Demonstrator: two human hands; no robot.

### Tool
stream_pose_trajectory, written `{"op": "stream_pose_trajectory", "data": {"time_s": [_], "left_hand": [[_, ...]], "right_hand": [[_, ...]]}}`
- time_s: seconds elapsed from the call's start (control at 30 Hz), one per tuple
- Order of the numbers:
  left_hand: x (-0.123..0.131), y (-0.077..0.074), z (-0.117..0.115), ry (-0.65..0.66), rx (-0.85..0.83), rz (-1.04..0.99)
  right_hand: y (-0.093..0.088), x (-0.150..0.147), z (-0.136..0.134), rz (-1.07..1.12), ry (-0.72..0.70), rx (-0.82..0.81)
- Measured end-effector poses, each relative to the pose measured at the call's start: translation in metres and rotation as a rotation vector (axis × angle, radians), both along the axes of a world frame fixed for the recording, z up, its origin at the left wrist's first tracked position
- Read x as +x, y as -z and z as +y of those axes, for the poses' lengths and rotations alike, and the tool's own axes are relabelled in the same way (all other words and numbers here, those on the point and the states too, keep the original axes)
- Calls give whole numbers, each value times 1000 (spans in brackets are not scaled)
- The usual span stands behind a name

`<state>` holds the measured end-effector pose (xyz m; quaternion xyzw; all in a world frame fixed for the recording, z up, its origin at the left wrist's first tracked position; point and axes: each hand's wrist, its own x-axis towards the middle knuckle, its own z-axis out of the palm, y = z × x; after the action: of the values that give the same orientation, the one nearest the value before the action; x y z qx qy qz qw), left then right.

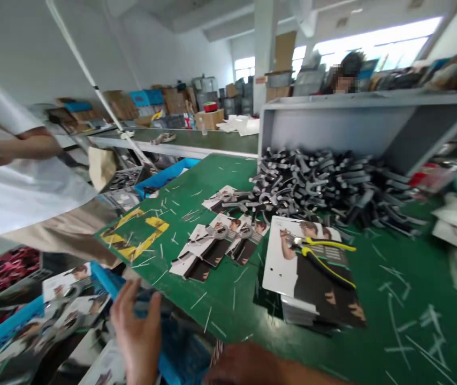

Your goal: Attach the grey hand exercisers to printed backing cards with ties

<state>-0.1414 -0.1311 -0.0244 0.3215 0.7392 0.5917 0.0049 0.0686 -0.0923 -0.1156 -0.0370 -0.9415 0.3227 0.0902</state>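
Fingers of the left hand [136,331]: spread wide, thumb well apart, nothing visible between them; they are at the side of the blue crate, contact unclear.
Right hand [246,366]: low by the table's near edge, dark and blurred; whether its fingers grip anything, I cannot tell.
Blue crate [7,327]: holds a jumble of cards bearing grey-headed tools, apparently a finished portion; smooth plastic rim, glossy print inside.
Carded tools [212,238]: about four on the tabletop, some overlapping, seemingly mounted but not in the crate; rounded grey heads, black handles.
Card stack [274,270]: thick block, its cards apparently left to use; flat, stiff, white and dark, with small punched holes.
Yellow-handled pliers [327,268]: on the stack's top card; shiny metal nose, slim black-and-yellow handles parted.
Loose heap [312,182]: many tools without cards, so the larger share seems left; curved grey-and-black grips, tangled.
Grey bin [325,125]: tipped on its side behind the heap; rigid, flat-walled.
Green table [228,294]: smooth, faintly glossy, strewn with thin white strips [433,315].
Person in white [23,171]: beyond the crate, arm bent, soft shirt fabric.
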Motion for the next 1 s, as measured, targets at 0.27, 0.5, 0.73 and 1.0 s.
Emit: {"op": "stream_pose_trajectory", "data": {"time_s": [0.27, 0.5, 0.73, 1.0], "left_hand": [[117, 8, 117, 816, -69, -262], [172, -4, 150, 993, -339, -892], [207, 0, 138, 882, -314, -764], [202, 10, 143, 861, -373, -646]], "right_hand": [[-44, 168, -19, 112, 915, -207], [-43, 294, 34, 98, 1545, -64], [-62, 286, 140, 181, 1531, -60], [-125, 199, 121, -71, 1142, 211]]}}
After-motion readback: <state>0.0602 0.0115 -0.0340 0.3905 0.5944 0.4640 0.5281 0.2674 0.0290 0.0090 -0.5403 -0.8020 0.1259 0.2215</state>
